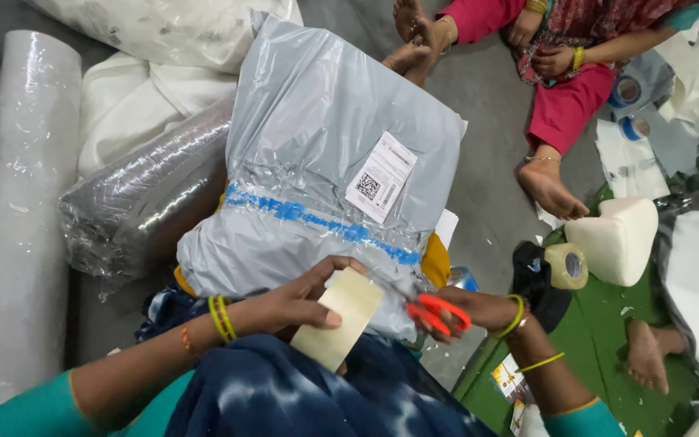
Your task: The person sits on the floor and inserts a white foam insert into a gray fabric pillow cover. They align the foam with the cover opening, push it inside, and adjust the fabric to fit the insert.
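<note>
A grey plastic parcel bag [317, 154] rests on my lap, with a white label [380, 176] and a blue tape strip [317, 220] across it. My left hand [301, 298] holds a roll of beige packing tape [341, 317] against the bag's near end. My right hand [479, 309] grips orange-handled scissors [437, 312] beside the tape, at the bag's lower right corner. The scissor blades are hard to make out against the clear tape on the bag.
A clear film roll [22, 210] lies at left, a wrapped grey roll [143, 194] beside it, white bags [171, 32] behind. Another person [564, 48] sits at the top right. A tape roll [566, 265] and white foam block [616, 239] lie at right on a green mat [600, 324].
</note>
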